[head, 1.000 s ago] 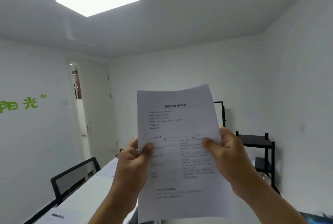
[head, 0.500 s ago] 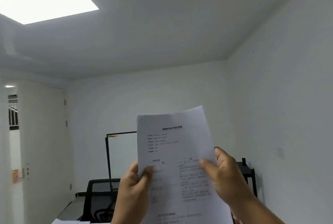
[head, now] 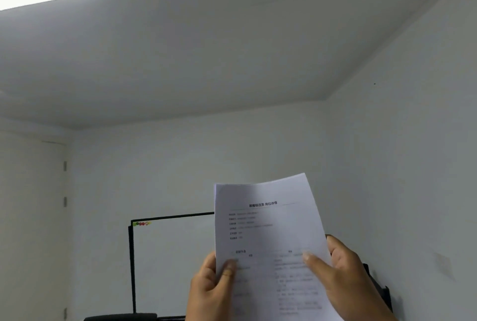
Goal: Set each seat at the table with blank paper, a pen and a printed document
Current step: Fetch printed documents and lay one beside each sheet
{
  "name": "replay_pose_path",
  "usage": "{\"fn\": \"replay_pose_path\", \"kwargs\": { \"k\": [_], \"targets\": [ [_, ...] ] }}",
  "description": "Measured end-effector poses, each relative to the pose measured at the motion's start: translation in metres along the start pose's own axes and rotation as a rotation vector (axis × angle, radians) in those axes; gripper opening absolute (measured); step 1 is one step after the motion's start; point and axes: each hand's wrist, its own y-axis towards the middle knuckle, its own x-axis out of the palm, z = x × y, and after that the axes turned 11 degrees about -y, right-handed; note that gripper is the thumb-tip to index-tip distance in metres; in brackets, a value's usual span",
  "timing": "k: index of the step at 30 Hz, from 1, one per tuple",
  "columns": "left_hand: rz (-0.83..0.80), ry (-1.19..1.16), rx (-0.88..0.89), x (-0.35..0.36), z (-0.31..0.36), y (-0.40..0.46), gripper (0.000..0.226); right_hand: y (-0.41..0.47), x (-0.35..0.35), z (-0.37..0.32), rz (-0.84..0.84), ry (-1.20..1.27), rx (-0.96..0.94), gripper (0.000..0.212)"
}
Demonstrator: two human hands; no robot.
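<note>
Now | left hand thumb pinches printed document upright | right hand grips its right edge

open air above the raised printed document, whiteboard behind left, wall close right

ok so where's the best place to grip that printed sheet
By its lower side edges, coming in from each side, as the left hand and right hand do. The document stands upright and its free top already curls, so two-edge support should keep it flat.
</note>
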Motion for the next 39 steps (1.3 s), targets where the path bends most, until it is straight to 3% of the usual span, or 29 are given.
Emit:
{"fn": "replay_pose_path", "kwargs": {
  "k": [10, 18, 26, 39],
  "targets": [
    [0.118, 0.071, 0.024, 0.058, -0.116, 0.134, 0.022, 0.194, 0.0, 0.115, -0.14, 0.093, -0.016, 0.021],
    [0.25, 0.122, -0.033, 0.059, -0.168, 0.221, 0.027, 0.31, 0.038, 0.157, -0.262, 0.171, -0.03, 0.021],
    [0.311, 0.085, -0.052, 0.004, -0.24, 0.333, 0.025, 0.422, 0.128, 0.205, -0.328, 0.149, -0.047, 0.022],
    [0.293, 0.047, -0.099, -0.086, -0.335, 0.566, 0.025, 0.632, 0.283, 0.258, -0.289, 0.084, -0.021, 0.022]
  ]
}}
